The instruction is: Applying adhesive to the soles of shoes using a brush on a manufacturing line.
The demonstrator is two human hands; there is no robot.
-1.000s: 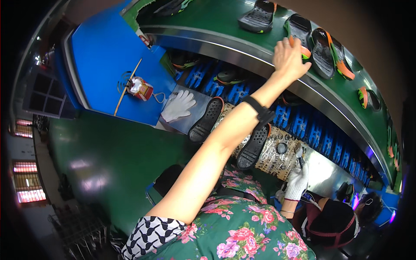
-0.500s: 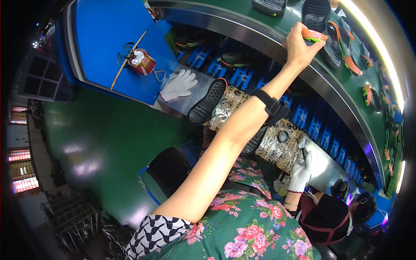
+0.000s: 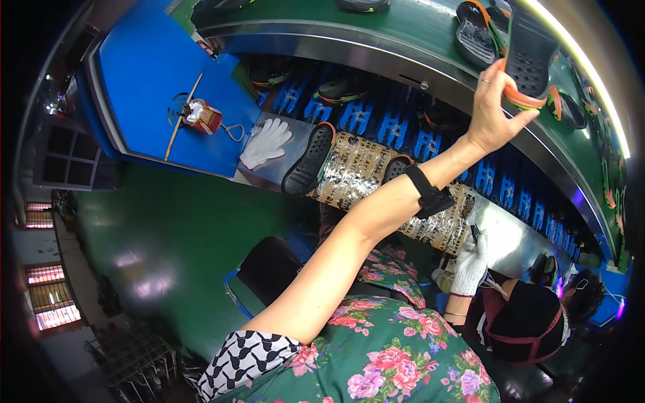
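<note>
Left hand point(image 3: 494, 113) gripped a probably light, bendy sole point(image 3: 529, 64) by its end, over the belt point(image 3: 410, 25); right hand point(image 3: 471, 263) gripped a tool point(image 3: 476, 232).

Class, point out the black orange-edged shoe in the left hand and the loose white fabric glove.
Black orange-edged shoe point(image 3: 531, 62), head view: its holed footbed.
White fabric glove point(image 3: 267, 144), head view: its middle.

We look down from the wearer's head through the left of two fisheye cameras, facing past a green floral garment point(image 3: 383, 366) at the lower edge toward a green conveyor belt point(image 3: 410, 23) across the top. We are near enough that the bare left forearm point(image 3: 359, 238) spans the middle, with the left hand point(image 3: 496, 113) and gloved right hand point(image 3: 471, 263) beyond. Our wide field takes in floor point(image 3: 168, 228) and windows point(image 3: 52, 299) at left, bending straight edges near its dark rim.
</note>
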